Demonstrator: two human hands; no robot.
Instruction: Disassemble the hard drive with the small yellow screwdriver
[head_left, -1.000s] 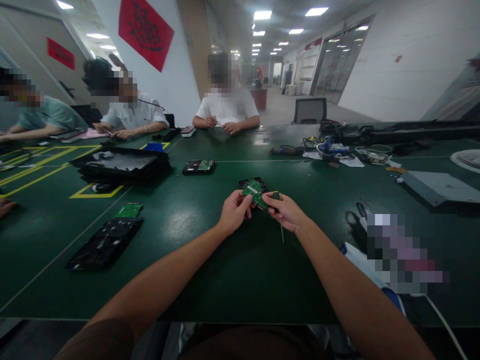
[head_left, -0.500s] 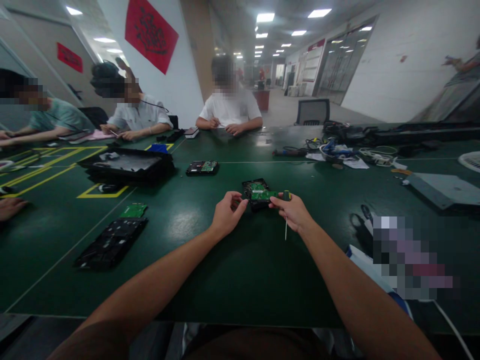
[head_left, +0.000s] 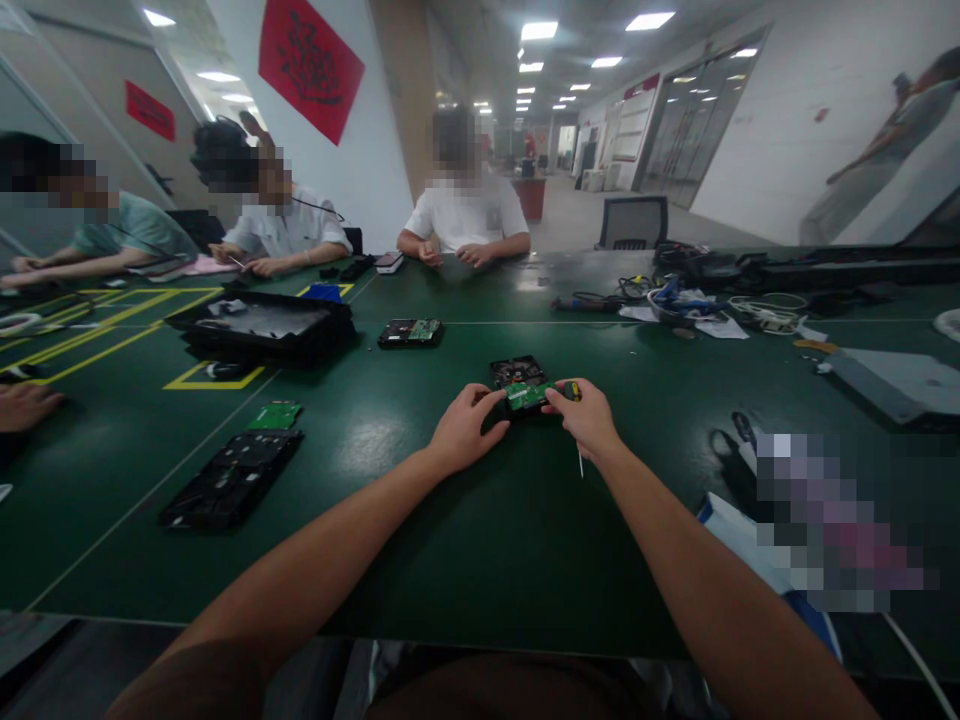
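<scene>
A green circuit board (head_left: 526,397) is held up just in front of a black hard drive (head_left: 517,371) on the table. My right hand (head_left: 589,418) pinches the board's right end between thumb and fingers. The same hand keeps a screwdriver (head_left: 573,391) with a black and yellow handle in its grasp, its thin shaft pointing down toward me. At the board's left end is my left hand (head_left: 469,428), its fingertips closed on the edge; the thumb lies lower. The board partly hides the drive's near side.
Left of me lie a second green board (head_left: 275,415) and a black drive (head_left: 232,478). Farther off are a black tray (head_left: 262,328) and another drive (head_left: 410,332). Cables (head_left: 675,300) and a grey metal case (head_left: 892,383) lie to the right. Several people sit across the table.
My left hand has come onto the board's left end. The board has shifted slightly toward me, uncovering more of the hard drive behind it. The screwdriver stays in my right hand.
</scene>
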